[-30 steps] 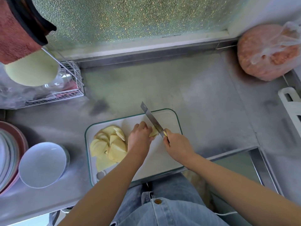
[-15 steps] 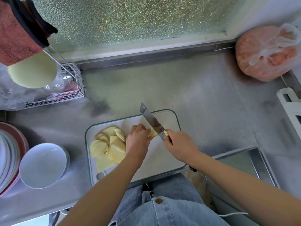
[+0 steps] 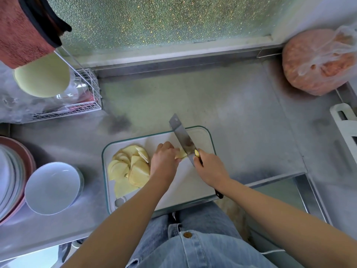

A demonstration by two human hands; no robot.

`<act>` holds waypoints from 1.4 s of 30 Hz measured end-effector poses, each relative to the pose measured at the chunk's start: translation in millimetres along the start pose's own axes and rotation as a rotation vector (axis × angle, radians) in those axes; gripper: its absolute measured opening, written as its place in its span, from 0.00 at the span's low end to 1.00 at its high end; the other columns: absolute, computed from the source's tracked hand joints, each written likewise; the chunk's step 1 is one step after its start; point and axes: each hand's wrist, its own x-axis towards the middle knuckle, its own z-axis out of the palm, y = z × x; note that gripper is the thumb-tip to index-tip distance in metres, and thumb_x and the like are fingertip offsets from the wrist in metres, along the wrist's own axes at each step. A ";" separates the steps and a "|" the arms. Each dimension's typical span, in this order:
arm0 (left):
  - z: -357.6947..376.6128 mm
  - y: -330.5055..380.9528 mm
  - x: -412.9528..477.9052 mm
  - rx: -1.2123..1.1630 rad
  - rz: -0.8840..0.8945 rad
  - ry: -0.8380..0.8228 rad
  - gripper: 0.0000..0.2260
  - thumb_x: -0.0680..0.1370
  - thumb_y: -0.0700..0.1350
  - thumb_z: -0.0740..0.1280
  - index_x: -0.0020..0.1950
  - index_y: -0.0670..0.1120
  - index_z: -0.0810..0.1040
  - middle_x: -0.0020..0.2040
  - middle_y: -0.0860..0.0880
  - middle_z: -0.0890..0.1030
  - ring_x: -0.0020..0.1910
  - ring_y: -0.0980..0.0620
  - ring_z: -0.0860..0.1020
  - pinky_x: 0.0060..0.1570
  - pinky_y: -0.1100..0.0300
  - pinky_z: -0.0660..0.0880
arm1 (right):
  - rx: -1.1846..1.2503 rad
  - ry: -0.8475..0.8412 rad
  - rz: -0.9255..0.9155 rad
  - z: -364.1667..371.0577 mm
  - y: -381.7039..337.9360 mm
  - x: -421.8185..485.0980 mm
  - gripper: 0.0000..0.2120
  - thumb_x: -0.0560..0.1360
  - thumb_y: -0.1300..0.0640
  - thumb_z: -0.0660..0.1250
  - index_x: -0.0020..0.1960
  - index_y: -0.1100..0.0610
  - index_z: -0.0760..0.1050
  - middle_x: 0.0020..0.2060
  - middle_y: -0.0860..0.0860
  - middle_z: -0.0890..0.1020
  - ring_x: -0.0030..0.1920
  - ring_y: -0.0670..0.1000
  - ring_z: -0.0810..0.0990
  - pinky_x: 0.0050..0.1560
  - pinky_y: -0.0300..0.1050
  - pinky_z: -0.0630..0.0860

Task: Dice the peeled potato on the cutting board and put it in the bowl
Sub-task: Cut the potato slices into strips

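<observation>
potato (image 3: 181, 154): only a small end piece uncut, near the middle of the board (image 3: 193, 186), w/ a pile of slices (image 3: 133, 167) on the board's left half. l hand (image 3: 164, 161) is curled down over the piece, fingertips pinning it, so most of it is hidden. knife (image 3: 181, 136) is set against the piece's right side, tip reaching past the board's far rim; can't tell how deep the edge is. r hand (image 3: 211, 168) is wrapped tight round the handle, forefinger right up by the blade. reads as the slicing stage: dicing proper not begun, nothing in the bowl (image 3: 52, 187), which sits off the board's left edge, well apart, w/ plates (image 3: 9, 175) beyond it. to do this well, imo: the piece is small, so tuck the l fingertips back & let the knuckles guide the blade; if it's too thin to hold safe, lay it flat on a cut face. bring the edge straight down, thickness matching the pile. then stack a few slices, cut strips, turn & cross-cut; tall stacks prob slip. board looks to sit right at the near edge of the counter (image 3: 241, 113), so go easy pressing there. bag (image 3: 318, 62), far right of the board, is out of the way.
</observation>
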 end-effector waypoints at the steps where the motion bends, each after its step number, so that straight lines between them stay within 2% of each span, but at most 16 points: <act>1: -0.8 -0.9 -0.3 -0.018 0.002 -0.002 0.13 0.77 0.46 0.69 0.62 0.47 0.80 0.58 0.50 0.76 0.58 0.49 0.71 0.56 0.56 0.71 | 0.013 0.013 0.000 -2.4 1.3 0.9 0.11 0.80 0.55 0.55 0.40 0.56 0.64 0.26 0.49 0.68 0.28 0.54 0.68 0.32 0.47 0.60; 7: -2.5 -6.3 -0.1 -0.014 -0.025 0.007 0.14 0.77 0.46 0.69 0.62 0.47 0.79 0.58 0.49 0.76 0.58 0.48 0.73 0.58 0.55 0.71 | -0.026 -0.009 -0.043 -18.0 -2.3 -4.1 0.11 0.80 0.55 0.55 0.39 0.55 0.63 0.25 0.50 0.69 0.29 0.56 0.68 0.29 0.48 0.57; 10: 0.2 -5.4 -0.1 -0.007 -0.036 0.009 0.13 0.78 0.46 0.68 0.61 0.48 0.80 0.57 0.50 0.77 0.58 0.49 0.73 0.57 0.56 0.71 | -0.106 -0.054 -0.062 -19.3 -4.7 -6.5 0.10 0.80 0.55 0.54 0.40 0.55 0.63 0.27 0.50 0.70 0.28 0.54 0.67 0.27 0.47 0.57; 17: 3.1 -4.5 2.0 0.009 -0.043 0.018 0.12 0.78 0.45 0.68 0.62 0.49 0.80 0.56 0.50 0.77 0.56 0.49 0.72 0.54 0.56 0.72 | -0.120 -0.090 -0.034 -10.4 -6.4 -7.0 0.09 0.80 0.55 0.53 0.41 0.56 0.63 0.28 0.50 0.70 0.29 0.53 0.68 0.31 0.48 0.60; 21: 4.1 -5.0 3.5 0.009 -0.051 0.030 0.12 0.78 0.45 0.68 0.61 0.49 0.81 0.57 0.50 0.77 0.56 0.50 0.72 0.55 0.58 0.72 | -0.127 -0.087 -0.054 -1.0 -8.5 -6.7 0.05 0.80 0.56 0.52 0.48 0.55 0.66 0.29 0.50 0.70 0.33 0.57 0.71 0.33 0.47 0.63; 24: 4.2 -5.6 3.6 -0.003 -0.048 0.032 0.13 0.77 0.45 0.69 0.62 0.49 0.80 0.57 0.51 0.77 0.57 0.50 0.72 0.55 0.58 0.71 | -0.124 -0.048 -0.045 3.5 -9.1 -5.6 0.09 0.80 0.56 0.53 0.55 0.56 0.69 0.33 0.53 0.74 0.35 0.58 0.73 0.34 0.48 0.66; 28: 2.9 -7.0 1.4 -0.031 -0.025 0.028 0.14 0.77 0.47 0.70 0.62 0.48 0.80 0.58 0.49 0.77 0.58 0.49 0.72 0.57 0.58 0.70 | -0.036 -0.016 -0.024 0.2 -2.7 -3.1 0.09 0.81 0.54 0.54 0.44 0.56 0.66 0.27 0.50 0.70 0.31 0.57 0.71 0.32 0.48 0.63; 33: 2.6 -10.1 -5.6 -0.059 0.009 0.064 0.19 0.75 0.49 0.71 0.64 0.46 0.76 0.58 0.47 0.76 0.59 0.47 0.72 0.59 0.57 0.69 | -0.067 -0.023 -0.054 -10.9 0.2 -9.1 0.10 0.81 0.55 0.54 0.42 0.56 0.64 0.25 0.48 0.68 0.28 0.55 0.67 0.32 0.48 0.60; 39: 6.9 -7.2 -4.9 0.006 -0.025 0.079 0.14 0.78 0.47 0.68 0.61 0.46 0.78 0.57 0.48 0.77 0.58 0.48 0.72 0.56 0.59 0.68 | -0.172 -0.071 -0.100 -10.4 -3.9 -11.7 0.07 0.81 0.54 0.53 0.45 0.54 0.63 0.30 0.51 0.70 0.32 0.57 0.67 0.34 0.47 0.60; 42: 8.9 -7.4 -1.9 0.006 -0.031 0.080 0.12 0.77 0.47 0.68 0.60 0.45 0.79 0.56 0.48 0.78 0.57 0.48 0.72 0.55 0.59 0.68 | -0.177 -0.092 -0.101 -4.3 -5.9 -9.6 0.05 0.81 0.55 0.52 0.48 0.53 0.64 0.29 0.49 0.67 0.34 0.58 0.70 0.34 0.47 0.62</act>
